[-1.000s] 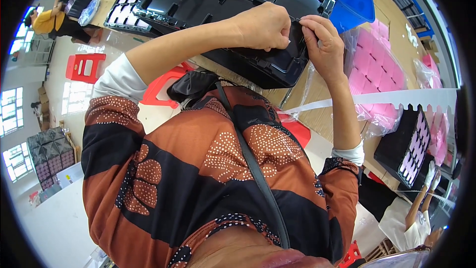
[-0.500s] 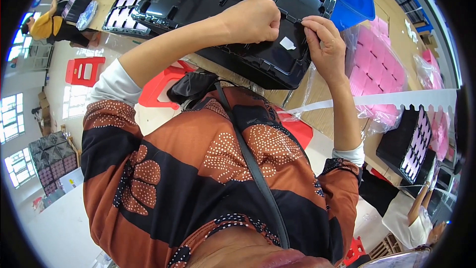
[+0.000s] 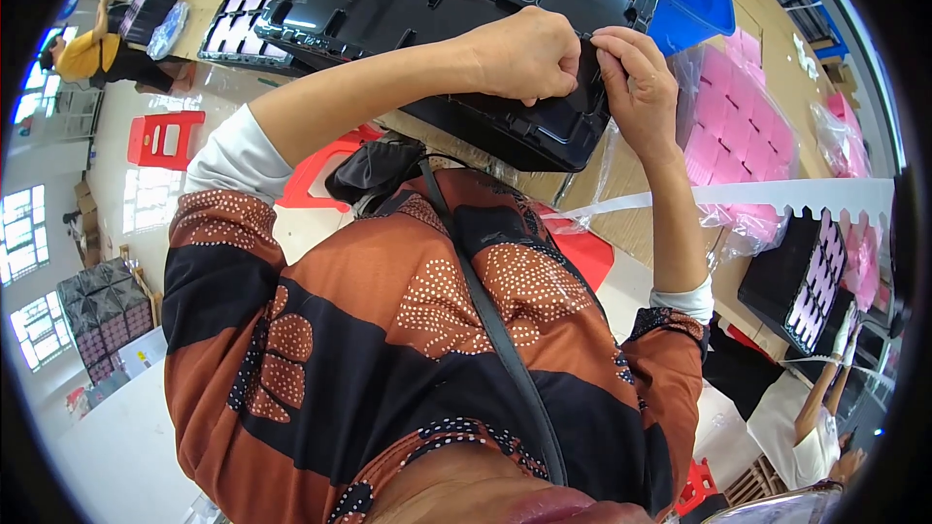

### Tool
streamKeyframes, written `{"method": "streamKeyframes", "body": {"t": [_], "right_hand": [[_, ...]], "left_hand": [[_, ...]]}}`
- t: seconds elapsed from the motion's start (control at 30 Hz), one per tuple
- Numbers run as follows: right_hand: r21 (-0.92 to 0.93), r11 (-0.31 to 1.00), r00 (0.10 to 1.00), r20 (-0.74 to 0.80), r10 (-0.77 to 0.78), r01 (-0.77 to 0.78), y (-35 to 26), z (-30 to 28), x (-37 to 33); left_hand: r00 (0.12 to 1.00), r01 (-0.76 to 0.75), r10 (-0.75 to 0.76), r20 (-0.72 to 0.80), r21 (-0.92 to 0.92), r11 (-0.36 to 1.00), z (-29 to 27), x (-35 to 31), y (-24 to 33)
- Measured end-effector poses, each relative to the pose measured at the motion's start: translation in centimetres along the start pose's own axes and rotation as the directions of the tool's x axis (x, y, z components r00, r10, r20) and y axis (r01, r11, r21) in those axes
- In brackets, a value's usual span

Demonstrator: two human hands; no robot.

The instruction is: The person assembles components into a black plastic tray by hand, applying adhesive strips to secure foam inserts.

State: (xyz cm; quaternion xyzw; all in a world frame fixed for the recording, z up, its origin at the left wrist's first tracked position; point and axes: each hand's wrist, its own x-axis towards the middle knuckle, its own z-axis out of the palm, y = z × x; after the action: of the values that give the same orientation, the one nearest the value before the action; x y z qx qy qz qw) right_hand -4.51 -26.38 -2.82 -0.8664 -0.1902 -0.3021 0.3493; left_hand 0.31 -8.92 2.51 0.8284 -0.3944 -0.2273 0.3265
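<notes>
far over on the left, a person in a yellow top point(image 3: 76, 58) is by the bench, with a red stool point(image 3: 167, 139) on the floor nearer to us. next comes a pink-filled tray point(image 3: 264, 2), just beside the big glossy black tray point(image 3: 417, 12) on the worktable point(image 3: 631, 241).

the black tray lies straight ahead of the wearer, beneath the left hand and inward, to the left, of the right one. its near edge slants from upper left down to the right, so that the near right-hand corner sits closest to the body. the left hand point(image 3: 532, 53) reaches across to that end, fingers curled and drawn together low over the surface; from where i stand i can't tell whether anything is pinched in them. the right hand point(image 3: 641, 82) is nearer the right edge, bent inward, its fingertips close together at the rim; whether they grip it is hidden.

beyond that hand are a blue bin point(image 3: 697, 2), pink blocks in clear plastic point(image 3: 740, 131), then a black crate point(image 3: 777, 267) and a co-worker's gloved hands point(image 3: 845, 338).
</notes>
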Motion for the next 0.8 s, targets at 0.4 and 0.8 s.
{"method": "streamKeyframes", "body": {"t": [0.4,0.8], "right_hand": [[0.013,1.0,1.0,0.001,0.002,-0.002,-0.4,0.2,0.0],[0.616,0.668,0.897,0.163,0.41,-0.417,-5.3,0.4,2.7]], "left_hand": [[0.992,0.122,-0.123,-0.012,-0.049,0.991,-1.3,-0.5,-1.8],[0.995,-0.014,-0.064,-0.079,-0.728,0.685,-4.1,-3.5,-3.7]]}}
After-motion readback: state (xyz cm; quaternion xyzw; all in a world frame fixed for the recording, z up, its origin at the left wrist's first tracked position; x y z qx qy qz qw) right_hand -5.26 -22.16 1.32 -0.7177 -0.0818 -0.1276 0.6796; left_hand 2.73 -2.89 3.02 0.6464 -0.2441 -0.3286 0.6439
